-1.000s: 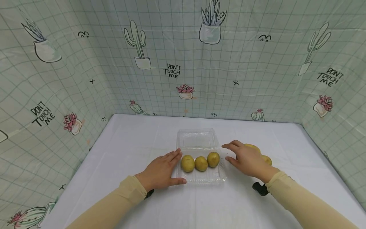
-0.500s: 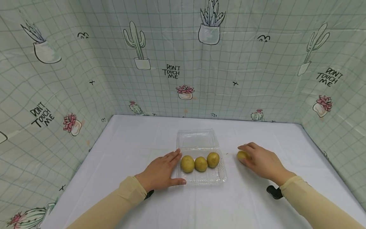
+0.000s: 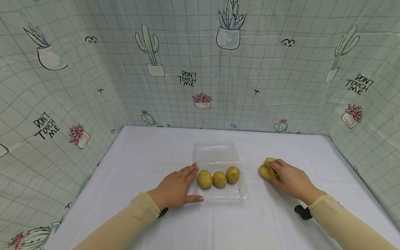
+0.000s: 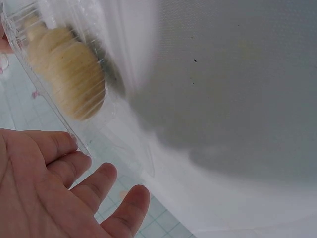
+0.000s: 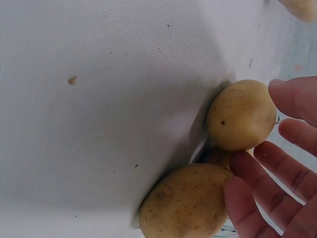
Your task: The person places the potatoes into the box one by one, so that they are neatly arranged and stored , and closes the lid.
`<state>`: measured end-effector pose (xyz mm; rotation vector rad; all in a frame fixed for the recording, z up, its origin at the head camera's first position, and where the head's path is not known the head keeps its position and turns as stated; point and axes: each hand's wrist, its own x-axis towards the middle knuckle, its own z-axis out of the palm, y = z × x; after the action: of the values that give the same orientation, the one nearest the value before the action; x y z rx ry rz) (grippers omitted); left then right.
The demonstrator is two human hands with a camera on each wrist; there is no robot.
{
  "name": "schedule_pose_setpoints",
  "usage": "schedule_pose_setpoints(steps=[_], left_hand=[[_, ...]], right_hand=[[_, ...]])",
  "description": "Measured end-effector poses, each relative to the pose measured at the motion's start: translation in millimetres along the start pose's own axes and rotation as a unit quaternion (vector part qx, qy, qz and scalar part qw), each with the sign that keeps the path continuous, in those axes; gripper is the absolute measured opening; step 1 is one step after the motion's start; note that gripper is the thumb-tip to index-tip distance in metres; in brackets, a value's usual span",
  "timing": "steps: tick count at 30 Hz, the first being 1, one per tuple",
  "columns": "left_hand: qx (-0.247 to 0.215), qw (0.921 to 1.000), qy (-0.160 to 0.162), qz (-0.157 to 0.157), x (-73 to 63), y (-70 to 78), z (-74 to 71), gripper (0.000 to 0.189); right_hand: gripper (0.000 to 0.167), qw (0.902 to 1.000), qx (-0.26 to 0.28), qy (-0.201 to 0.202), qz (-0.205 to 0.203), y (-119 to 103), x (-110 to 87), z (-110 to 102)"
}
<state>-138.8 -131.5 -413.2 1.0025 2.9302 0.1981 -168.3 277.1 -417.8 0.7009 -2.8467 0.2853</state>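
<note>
A clear plastic clamshell box (image 3: 218, 196) lies with its lid (image 3: 216, 152) folded back. Three potatoes sit in a row inside: a larger left potato (image 3: 205, 179), a middle potato (image 3: 219, 179) and a right potato (image 3: 232, 174). My left hand (image 3: 175, 187) rests at the box's left side, fingers spread, fingertips right at its edge. My right hand (image 3: 292, 180) is over the loose potatoes to the right of the box. Its thumb and fingertips are right at a near potato (image 5: 241, 115), with a larger potato (image 5: 185, 201) beside it and another partly hidden between.
A white cloth covers the table (image 3: 150, 149). Grid-patterned curtain (image 3: 200, 52) with cactus prints stands behind and at both sides. A small brown crumb (image 5: 72, 80) lies on the cloth.
My right hand has moved right from beside the box to the loose potatoes, then shifted slightly farther right, uncovering more of them. The left hand and the box have stayed put.
</note>
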Motion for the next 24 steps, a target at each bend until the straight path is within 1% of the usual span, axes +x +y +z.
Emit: schedule_pose_setpoints(steps=[14, 24], left_hand=[[0.007, 1.0, -0.003, -0.001, 0.0, 0.2, -0.2, 0.099], [0.01, 0.9999, -0.004, -0.004, 0.3, 0.0, 1.2, 0.1]], right_hand=[[0.041, 0.9999, 0.012, -0.008, 0.003, 1.6, 1.3, 2.3], [0.042, 0.9998, 0.019, -0.006, -0.005, 3.0, 2.1, 4.8]])
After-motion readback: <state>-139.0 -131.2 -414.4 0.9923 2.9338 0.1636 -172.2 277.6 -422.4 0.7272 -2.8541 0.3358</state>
